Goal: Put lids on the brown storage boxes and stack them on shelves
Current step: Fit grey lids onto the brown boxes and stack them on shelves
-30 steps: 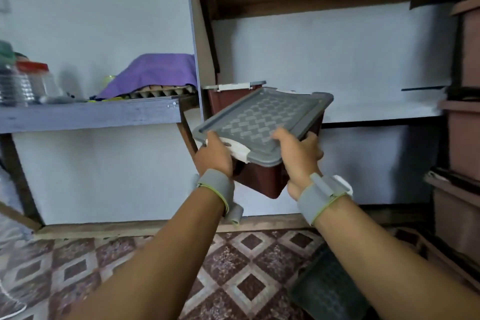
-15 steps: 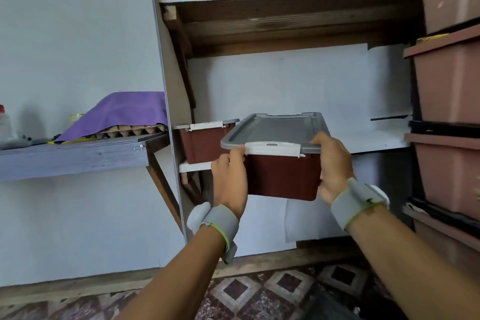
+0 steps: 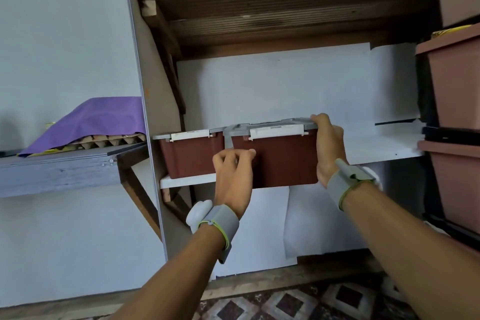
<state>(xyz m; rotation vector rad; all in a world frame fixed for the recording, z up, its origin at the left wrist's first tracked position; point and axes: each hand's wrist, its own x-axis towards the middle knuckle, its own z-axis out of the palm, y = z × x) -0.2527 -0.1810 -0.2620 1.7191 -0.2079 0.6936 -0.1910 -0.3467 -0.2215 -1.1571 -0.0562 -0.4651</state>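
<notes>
**On the middle shelf, the box now lands beside its neighbour**

At the centre of the frame the box is no longer carried in free air, as it was half a second ago. It has reached the shelf and stands level, with its lid on and the white clasp facing the camera. Its left side is just beside the second box, which is also lidded. The bottom front edge shows lower than the shelf's front edge, so I judge the box overhangs and must be pushed in further. For the task this means the lid step for this box is done and the placing is nearly done.

The left grip has gone down from the lid rim to the lower left front corner of the box. Its fingers are curled there; I cannot tell whether they clasp the corner or only push. The right grip holds the right end, fingers hooked over the lid edge and palm against the side wall. So the box lies between the two grips, mostly left of the right one and behind the left one.
</notes>
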